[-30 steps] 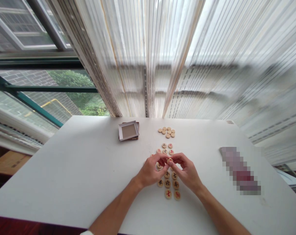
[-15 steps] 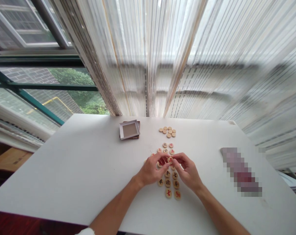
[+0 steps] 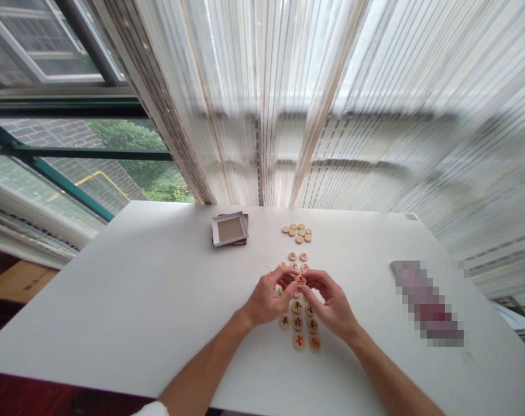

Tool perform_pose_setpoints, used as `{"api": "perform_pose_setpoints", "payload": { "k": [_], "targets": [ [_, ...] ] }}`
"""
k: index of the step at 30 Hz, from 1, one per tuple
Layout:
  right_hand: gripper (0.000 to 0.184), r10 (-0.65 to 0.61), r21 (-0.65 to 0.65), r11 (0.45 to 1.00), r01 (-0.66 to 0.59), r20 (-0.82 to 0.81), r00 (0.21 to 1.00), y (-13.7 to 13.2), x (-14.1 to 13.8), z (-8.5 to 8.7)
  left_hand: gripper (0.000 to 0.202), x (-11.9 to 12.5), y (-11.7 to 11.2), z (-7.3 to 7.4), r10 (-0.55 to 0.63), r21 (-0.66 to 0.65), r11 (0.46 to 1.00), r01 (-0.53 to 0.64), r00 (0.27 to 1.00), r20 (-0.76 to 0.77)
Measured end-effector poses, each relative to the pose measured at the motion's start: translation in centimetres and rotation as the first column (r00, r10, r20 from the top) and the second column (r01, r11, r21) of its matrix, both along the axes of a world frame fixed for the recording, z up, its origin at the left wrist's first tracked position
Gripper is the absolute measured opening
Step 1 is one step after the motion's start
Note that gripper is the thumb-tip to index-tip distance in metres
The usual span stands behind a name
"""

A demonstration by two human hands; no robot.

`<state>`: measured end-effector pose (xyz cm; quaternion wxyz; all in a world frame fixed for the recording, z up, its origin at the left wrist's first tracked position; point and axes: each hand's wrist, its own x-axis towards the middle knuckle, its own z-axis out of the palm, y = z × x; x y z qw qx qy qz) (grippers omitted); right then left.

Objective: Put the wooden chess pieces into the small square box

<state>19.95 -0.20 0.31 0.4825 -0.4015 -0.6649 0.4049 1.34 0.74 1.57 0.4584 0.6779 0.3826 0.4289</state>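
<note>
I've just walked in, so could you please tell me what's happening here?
A person holds one red-marked piece in the fingers of the left hand and right hand. Other marked pieces lie on the white table in rough rows near the hands. Farther back are a cluster of pieces showing no marks and a shallow tray.

A round, pale game piece (image 3: 300,281) — marked with a red character — is tilted, face in view, pinched between fingers (image 3: 320,278) above the white surface (image 3: 158,294)
</note>
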Motion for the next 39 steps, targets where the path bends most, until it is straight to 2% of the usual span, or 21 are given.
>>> {"api": "perform_pose_setpoints", "payload": {
  "k": [4, 21, 27, 32, 39],
  "targets": [
    [0.021, 0.004, 0.019, 1.000, -0.005, 0.015, 1.000, 0.00, -0.01, -0.09, 0.028, 0.06, 0.03, 0.11, -0.012, -0.024, 1.000, 0.013, 0.999, 0.042],
    [0.020, 0.011, 0.157, 0.987, -0.037, 0.168, 0.986, -0.16, -0.07, -0.19, 0.021, 0.17, 0.07, -0.15, 0.056, -0.077, 0.996, -0.055, 0.998, 0.012],
    [0.024, -0.008, 0.143, 0.990, -0.014, 0.155, 0.988, -0.10, 0.11, -0.44, 0.024, 0.17, 0.14, -0.48, 0.062, -0.070, 0.996, -0.062, 0.998, 0.002],
    [0.026, -0.008, 0.089, 0.996, 0.000, 0.081, 0.997, 0.03, 0.16, -0.57, 0.026, 0.32, 0.07, -0.43, 0.018, -0.072, 0.997, -0.015, 0.999, 0.043],
    [0.020, 0.006, 0.040, 0.999, -0.007, 0.038, 0.999, 0.15, 0.41, -0.38, 0.025, 0.36, 0.00, -0.35, -0.010, -0.037, 0.999, 0.012, 0.999, 0.052]
  ]
}}
